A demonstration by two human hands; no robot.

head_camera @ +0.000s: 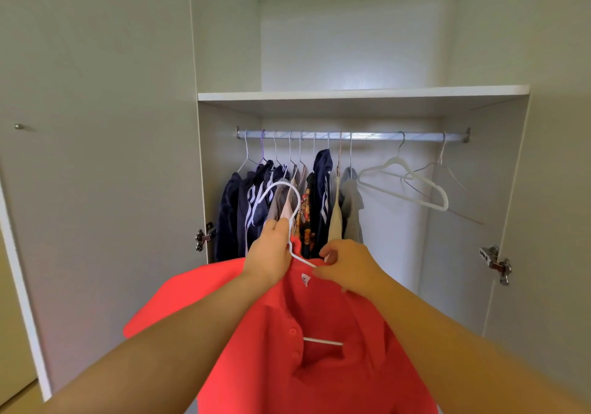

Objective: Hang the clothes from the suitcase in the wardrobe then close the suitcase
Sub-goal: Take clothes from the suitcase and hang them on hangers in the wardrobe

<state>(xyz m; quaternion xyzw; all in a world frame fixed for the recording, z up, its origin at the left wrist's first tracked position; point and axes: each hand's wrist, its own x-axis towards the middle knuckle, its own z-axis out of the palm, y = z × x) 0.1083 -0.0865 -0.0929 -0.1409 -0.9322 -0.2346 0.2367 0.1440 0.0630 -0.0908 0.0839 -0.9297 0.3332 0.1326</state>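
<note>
— Red shirt (319, 333): where is it?

— Near, low in the middle, in front of the open wardrobe (499, 174). It sits on a white hanger (323, 341), not yet on the rail (377, 135). The hanger's hook rises above the collar, and its bottom bar shows through the open neck.

— What holds it?

— Both hands. The left hand (270, 254) is curled round the hanger's neck, just below the hook. The right hand (347, 265) pinches the shirt's collar, just beside the hanger's right arm.

— And the rail?

— Far, under the shelf (319, 95), running left to right. On its left half hang clothes (321, 190), packed close: several dark blue, one grey, one beige, one with a print. On the right half hang two spare hangers (412, 186), one thick and white, one thin, both tilted.

— The doors?

— Both stand open. The left door (96, 158) carries a small knob (18, 126). A metal hinge shows low on each side of the wardrobe, left and right.
</note>
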